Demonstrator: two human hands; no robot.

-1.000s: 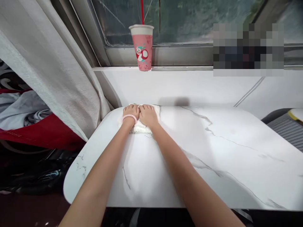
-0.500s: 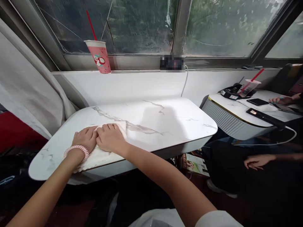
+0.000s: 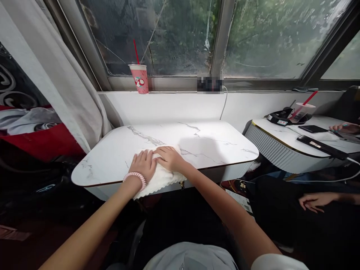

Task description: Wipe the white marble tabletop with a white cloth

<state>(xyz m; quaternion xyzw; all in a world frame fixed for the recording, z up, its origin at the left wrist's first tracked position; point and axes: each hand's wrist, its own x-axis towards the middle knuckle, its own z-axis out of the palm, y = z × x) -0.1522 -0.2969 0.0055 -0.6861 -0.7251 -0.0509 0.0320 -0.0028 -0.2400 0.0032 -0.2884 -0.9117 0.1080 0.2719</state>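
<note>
While both palms are down on it, white cloth [image 3: 159, 183]: spread under the two hands at the near edge of the marbled table [image 3: 107, 161], scalloped border drooping over the front.
Left hand [image 3: 143, 165]: flattened on the left part of the cloth, fingers a little fanned, pink coil band [image 3: 140, 176] round the wrist.
Right hand [image 3: 168, 159]: right beside the left one, also laid flat on the cloth, fingers pretty close together and pointing left.
Red bag [image 3: 56, 142]: way over on the left, greyish fabric [image 3: 25, 120] heaped in the top.
Pink cup [image 3: 140, 80]: upright on the window ledge, red straw [image 3: 136, 51] sticking out, can't see what's in it.
Black tray [image 3: 277, 120]: on the second table [image 3: 281, 131], some small dark bits in it, too tiny to make out.
Clear cup [image 3: 302, 112]: at the tray's right side with its own red straw, can't tell if it's in the tray or behind it.
Curtain [image 3: 64, 86]: hangs beside the marbled table's left end, covering part of the bag.
Brass knob [image 3: 182, 184]: on the table front, just right of the cloth.
Right forearm [image 3: 219, 198]: slants across the table front, blocking some of it.
Ledge gadget [image 3: 209, 84]: pixelated, white cable [image 3: 225, 103] running down beside it.
Phone [image 3: 312, 128]: on the second table, near a co-worker's hand [image 3: 347, 128].
</note>
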